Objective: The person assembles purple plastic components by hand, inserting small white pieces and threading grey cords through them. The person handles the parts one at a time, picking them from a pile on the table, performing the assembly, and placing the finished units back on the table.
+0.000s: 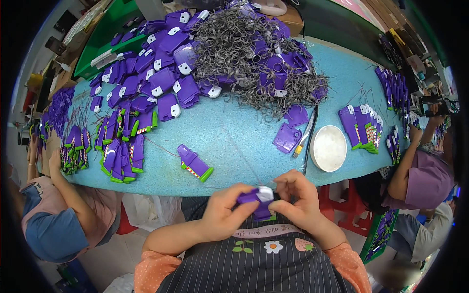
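Just past the table's near edge I hold a small purple plastic part with a white corner and a green lower edge. My left hand grips its left side, the thumb lying across the purple face. At its right side is my right hand, thumb against the part and fingers curled above it; whether a thin wire sits in those fingers is too small to tell. Farther up on the table lies a purple part with a green end and a striped edge, a thin wire running from it.
A large heap of purple-and-white parts and grey curled strips covers the table's far side. Bundled purple-green parts lie left, others right. A round white dish stands beside a cutter knife. People work on both sides.
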Tool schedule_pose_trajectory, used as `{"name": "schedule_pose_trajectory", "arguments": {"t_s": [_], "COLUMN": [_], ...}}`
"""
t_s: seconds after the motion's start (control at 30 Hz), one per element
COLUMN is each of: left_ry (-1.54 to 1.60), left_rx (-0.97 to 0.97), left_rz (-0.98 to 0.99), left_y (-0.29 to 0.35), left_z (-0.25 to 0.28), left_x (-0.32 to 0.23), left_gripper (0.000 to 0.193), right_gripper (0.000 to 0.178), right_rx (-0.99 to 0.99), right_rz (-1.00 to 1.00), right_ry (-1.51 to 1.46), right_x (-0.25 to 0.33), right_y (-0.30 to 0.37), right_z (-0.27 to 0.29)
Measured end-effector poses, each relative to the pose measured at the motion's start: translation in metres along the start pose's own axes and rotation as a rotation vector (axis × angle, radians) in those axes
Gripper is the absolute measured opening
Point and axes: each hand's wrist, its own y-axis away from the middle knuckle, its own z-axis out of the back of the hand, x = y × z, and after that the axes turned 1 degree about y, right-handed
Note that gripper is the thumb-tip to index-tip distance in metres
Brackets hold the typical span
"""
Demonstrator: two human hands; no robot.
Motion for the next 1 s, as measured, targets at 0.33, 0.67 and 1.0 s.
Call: {"name": "schedule_pose_trajectory", "arguments": {"t_s": [0.33, 0.67, 1.0], "left_ry": [0.524, 0.431, -0.880], "left_rx": [-0.188, -0.236, -0.202], "left_rz": [0.041, 0.010, -0.269], "left_y": [0.008, 0.012, -0.023], "left_z": [-0.008, -0.017, 0.043], "left_x": [0.023, 0.022, -0.021], "left_gripper": [0.020, 0.020, 0.065], "right_gripper": [0.012, 0.013, 0.022], "right_rx": [0.200, 0.086, -0.401], "right_rz": [-0.153, -0.179, 0.018], "right_ry": [0.030, -0.166, -0.130], "right_x": [0.000, -0.019, 0.015], "right_y": [0.008, 0.001, 0.014], "right_z": [-0.011, -0.021, 0.046]}}
